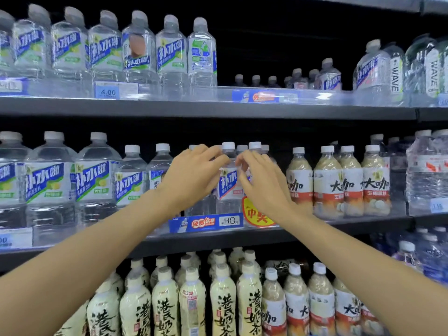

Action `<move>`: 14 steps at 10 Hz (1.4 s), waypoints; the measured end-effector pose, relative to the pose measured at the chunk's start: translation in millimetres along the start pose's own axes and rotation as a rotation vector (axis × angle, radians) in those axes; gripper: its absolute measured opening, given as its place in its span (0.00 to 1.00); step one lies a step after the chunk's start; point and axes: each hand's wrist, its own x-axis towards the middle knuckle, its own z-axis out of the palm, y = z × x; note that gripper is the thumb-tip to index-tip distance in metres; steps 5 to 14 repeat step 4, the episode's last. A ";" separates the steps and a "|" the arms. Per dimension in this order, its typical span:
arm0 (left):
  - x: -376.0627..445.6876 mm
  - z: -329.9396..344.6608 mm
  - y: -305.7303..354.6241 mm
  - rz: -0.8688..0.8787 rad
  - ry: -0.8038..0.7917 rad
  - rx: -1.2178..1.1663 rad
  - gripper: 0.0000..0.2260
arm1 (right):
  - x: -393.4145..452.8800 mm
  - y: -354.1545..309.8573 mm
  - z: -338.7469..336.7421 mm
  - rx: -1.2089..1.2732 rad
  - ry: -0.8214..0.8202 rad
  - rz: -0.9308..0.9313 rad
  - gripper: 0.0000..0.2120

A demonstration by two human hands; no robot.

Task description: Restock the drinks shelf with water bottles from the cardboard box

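Water bottle (229, 183) with a white cap and blue-and-white label stands upright at the front of the middle shelf (218, 238), between the left hand (191, 175) and the right hand (264, 183), which reach in from either side. Fingers of both hands are loosely curled and spread, their tips at the bottle's shoulder, though whether they touch it or grip it I cannot tell. More clear bottles stand behind and to its left, milk tea bottles (339, 180) line up just to the right, and a blue price strip (206, 223) reading 4.0 sits on the shelf edge below.
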 end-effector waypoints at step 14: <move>113.4 -64.2 -68.3 0.120 0.002 -0.032 0.15 | 129.1 12.0 -80.8 -0.042 -0.086 -0.049 0.10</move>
